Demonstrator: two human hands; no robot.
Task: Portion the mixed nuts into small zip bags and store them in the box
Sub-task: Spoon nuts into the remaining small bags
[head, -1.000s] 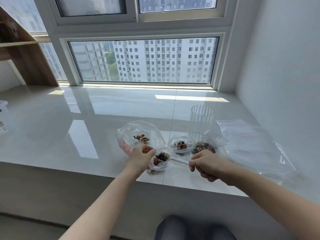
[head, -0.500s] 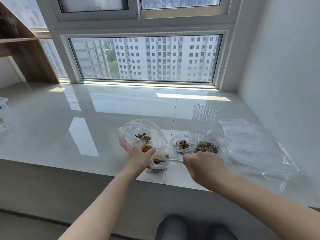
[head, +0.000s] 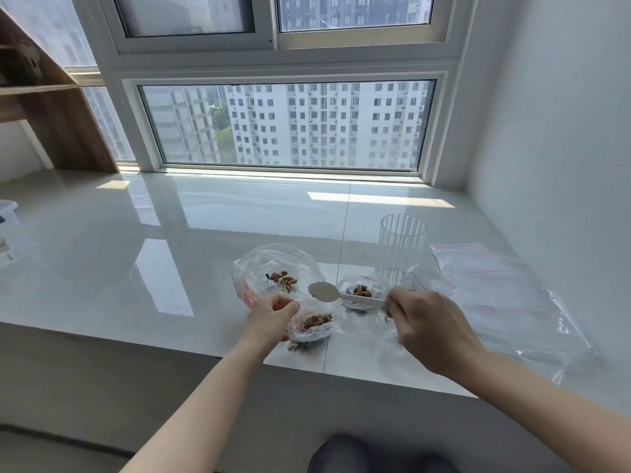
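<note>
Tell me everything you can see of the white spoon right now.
The white plastic-looking spoon is a single piece, with an oval bowl at its left end and a flat handle running right. The bowl looks empty. It is held roughly level above the sill, its bowl over the gap between the small clear zip bags. The right hand pinches the handle's end, and that grip hides the tip. Nothing else visibly touches it.

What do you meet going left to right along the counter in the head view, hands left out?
Storage box at the edge → large zip bag of nuts → white spoon → ribbed clear glass → stack of empty zip bags.
</note>
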